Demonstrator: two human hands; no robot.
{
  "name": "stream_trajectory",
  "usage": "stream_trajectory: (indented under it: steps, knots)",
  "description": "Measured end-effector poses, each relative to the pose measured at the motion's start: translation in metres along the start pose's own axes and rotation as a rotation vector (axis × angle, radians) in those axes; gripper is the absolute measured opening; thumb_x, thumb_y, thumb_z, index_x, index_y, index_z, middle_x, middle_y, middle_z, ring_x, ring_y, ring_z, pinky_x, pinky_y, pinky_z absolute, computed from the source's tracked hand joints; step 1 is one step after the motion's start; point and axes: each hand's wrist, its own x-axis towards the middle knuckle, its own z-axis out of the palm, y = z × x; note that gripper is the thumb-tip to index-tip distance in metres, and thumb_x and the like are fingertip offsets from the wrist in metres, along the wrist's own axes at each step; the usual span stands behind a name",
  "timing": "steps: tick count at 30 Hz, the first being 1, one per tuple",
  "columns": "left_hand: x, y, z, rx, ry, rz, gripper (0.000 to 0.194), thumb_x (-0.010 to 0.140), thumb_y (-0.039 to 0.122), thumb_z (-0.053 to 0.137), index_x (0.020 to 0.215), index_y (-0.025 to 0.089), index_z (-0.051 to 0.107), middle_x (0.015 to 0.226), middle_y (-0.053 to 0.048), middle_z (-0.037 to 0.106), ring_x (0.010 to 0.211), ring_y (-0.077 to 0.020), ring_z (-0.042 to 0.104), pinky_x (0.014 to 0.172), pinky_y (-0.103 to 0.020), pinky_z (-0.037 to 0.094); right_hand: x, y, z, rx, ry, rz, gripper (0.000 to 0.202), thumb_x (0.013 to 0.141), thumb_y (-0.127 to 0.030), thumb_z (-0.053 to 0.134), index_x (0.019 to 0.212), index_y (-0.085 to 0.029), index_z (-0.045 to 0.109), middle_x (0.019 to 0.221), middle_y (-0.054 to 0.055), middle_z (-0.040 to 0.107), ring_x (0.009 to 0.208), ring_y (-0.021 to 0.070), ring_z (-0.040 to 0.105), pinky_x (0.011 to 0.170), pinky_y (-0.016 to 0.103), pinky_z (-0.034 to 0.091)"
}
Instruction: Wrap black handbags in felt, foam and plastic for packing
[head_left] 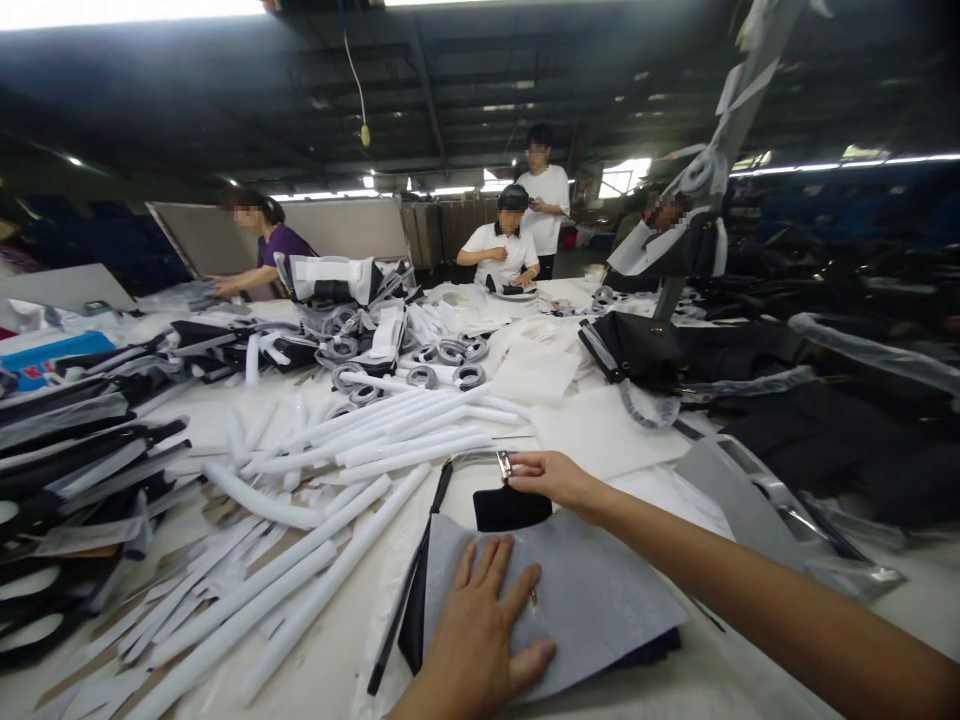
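Note:
My left hand (487,625) lies with fingers spread on a grey sheet (600,600) that covers a black bag (414,625). Beyond it, my right hand (551,475) has its fingers pressed together on a small silver metal buckle (504,465) at the bag's far edge. A black flap (513,508) sticks out from under the sheet, just below the right hand. A thin black strap (405,590) runs down the bag's left side. A small metal piece shows beside my left fingers.
White foam tubes (300,580) and paper scraps spread to the left, with black bag parts (67,450) beyond. Coiled grey rings (421,376) lie farther back. Black bags (645,345) are piled right of a leaning post. Three people stand or sit across the table.

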Motion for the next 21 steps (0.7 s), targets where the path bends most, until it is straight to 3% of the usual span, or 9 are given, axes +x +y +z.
stream_trajectory:
  steps: [4,7,12,17,21]
  knots:
    - [-0.002,0.001,0.001,-0.025,0.063,0.002,0.066,0.087,0.062,0.059,0.146,0.036,0.044,0.154,-0.012,0.042,0.143,-0.0339,0.039,0.118,-0.061,0.028,-0.054,-0.01,0.003,0.059,-0.029,-0.127,0.03,0.089,-0.032,0.064,0.116,-0.023,0.073,0.117,0.005,0.074,0.113,0.0254,0.066,0.104,0.04,0.049]
    - [-0.002,0.004,-0.002,-0.066,0.071,0.008,0.065,0.088,0.06,0.059,0.145,0.034,0.044,0.151,-0.009,0.047,0.141,-0.0317,0.041,0.12,-0.061,0.025,-0.084,-0.001,0.011,-0.029,-0.054,-0.235,0.028,0.094,-0.029,0.058,0.117,-0.026,0.073,0.124,0.003,0.071,0.12,0.0237,0.063,0.111,0.043,0.043]
    - [-0.001,0.01,-0.006,-0.127,0.063,-0.003,0.068,0.085,0.056,0.065,0.144,0.028,0.043,0.134,-0.006,0.061,0.132,-0.0275,0.052,0.123,-0.061,0.018,-0.102,0.027,0.022,-0.16,-0.118,-0.333,0.034,0.099,-0.022,0.048,0.126,-0.027,0.068,0.134,0.004,0.064,0.13,0.0211,0.056,0.117,0.045,0.035]
    - [-0.009,0.011,0.005,-0.057,0.248,0.018,0.055,0.083,0.051,0.07,0.127,0.02,0.058,0.113,-0.008,0.069,0.111,-0.0279,0.065,0.115,-0.059,0.035,-0.102,0.037,0.03,-0.193,-0.1,-0.377,0.035,0.098,-0.017,0.05,0.126,-0.026,0.068,0.132,0.005,0.065,0.128,0.0205,0.057,0.116,0.043,0.038]
    - [-0.019,0.013,0.006,0.015,0.397,0.147,0.038,0.091,0.042,0.064,0.119,0.017,0.059,0.105,-0.007,0.071,0.098,-0.022,0.068,0.101,-0.045,0.051,-0.108,0.039,0.04,-0.287,-0.079,-0.416,0.041,0.095,-0.009,0.049,0.13,-0.023,0.065,0.134,0.008,0.064,0.131,0.0219,0.054,0.115,0.046,0.039]
